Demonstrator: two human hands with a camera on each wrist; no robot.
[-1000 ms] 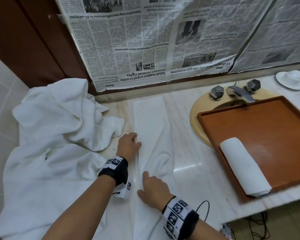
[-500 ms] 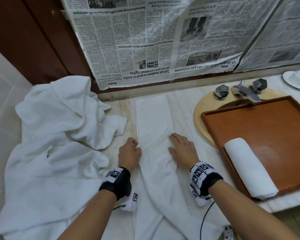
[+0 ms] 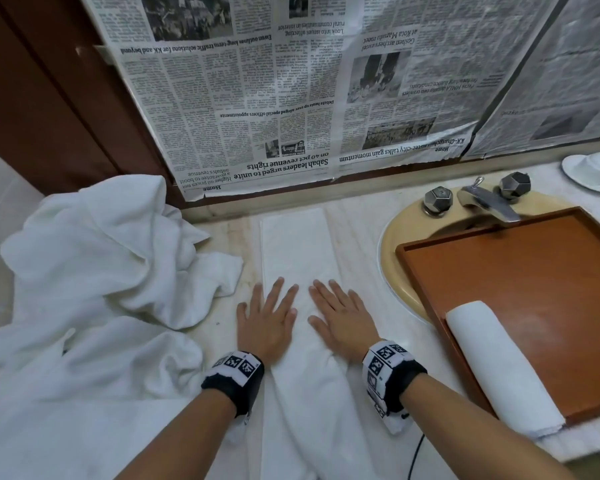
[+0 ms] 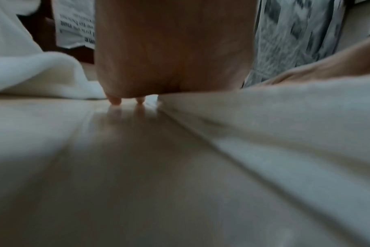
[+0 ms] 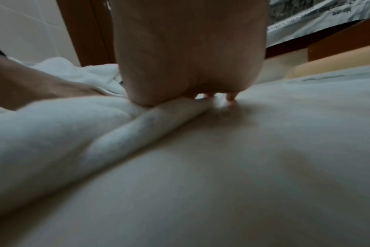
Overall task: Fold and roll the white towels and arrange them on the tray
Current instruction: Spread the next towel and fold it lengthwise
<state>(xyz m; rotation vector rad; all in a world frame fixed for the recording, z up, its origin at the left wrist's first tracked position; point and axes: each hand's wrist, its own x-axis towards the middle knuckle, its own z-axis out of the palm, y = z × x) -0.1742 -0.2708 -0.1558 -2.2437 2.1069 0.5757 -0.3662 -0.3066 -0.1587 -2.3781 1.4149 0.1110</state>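
A long white towel (image 3: 297, 251) folded into a narrow strip lies on the marble counter, running from the wall to the front edge. My left hand (image 3: 269, 313) lies flat on its left edge, fingers spread and straight. My right hand (image 3: 340, 315) presses flat on its right half beside it. A rolled white towel (image 3: 499, 362) sits on the brown wooden tray (image 3: 534, 271) at the right. In the wrist views the left hand (image 4: 171, 50) and right hand (image 5: 188, 50) show from behind, fingertips down on the towel (image 5: 95, 133) and counter.
A heap of loose white towels (image 3: 94, 292) fills the left of the counter. The tray rests over a yellow sink (image 3: 392, 258) with a tap (image 3: 485, 202). A white cup and saucer (image 3: 596, 168) stand at the far right. Newspaper (image 3: 309, 98) covers the wall.
My left hand opened from curled to flat on the towel. My right hand moved from the near end of the strip up beside the left and spread flat.
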